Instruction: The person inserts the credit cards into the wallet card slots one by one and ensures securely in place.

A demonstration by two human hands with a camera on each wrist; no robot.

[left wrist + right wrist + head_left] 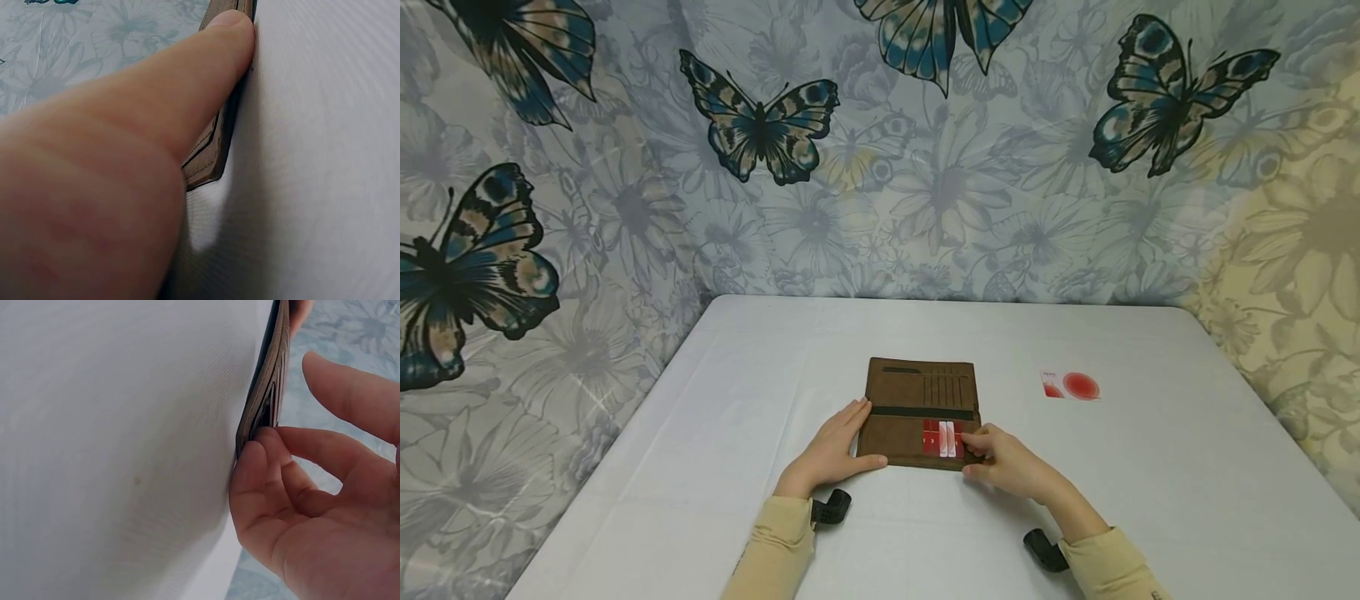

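Note:
An unfolded brown wallet (pixel 917 387) lies on the table. Its upper half has a row of card slots, and a dark band crosses its middle. In the lower half, red-and-white cards (pixel 942 438) show near the right side. My left hand (pixel 835 446) rests on the wallet's left edge, fingers extended, thumb along the near corner. In the left wrist view that thumb (pixel 212 62) lies on the wallet's edge. My right hand (pixel 1011 462) holds the right edge beside the cards with curled fingertips (pixel 253 465). In the right wrist view its thumb stands apart from the wallet; the fingers hide the edge there.
A white-and-red card (pixel 1071 385) lies flat on the table, right of the wallet and farther back. White cloth covers the table (pixel 775 350). Behind it rises a wall covering (pixel 947 200) printed with butterflies and flowers. Black wrist cameras sit on both wrists.

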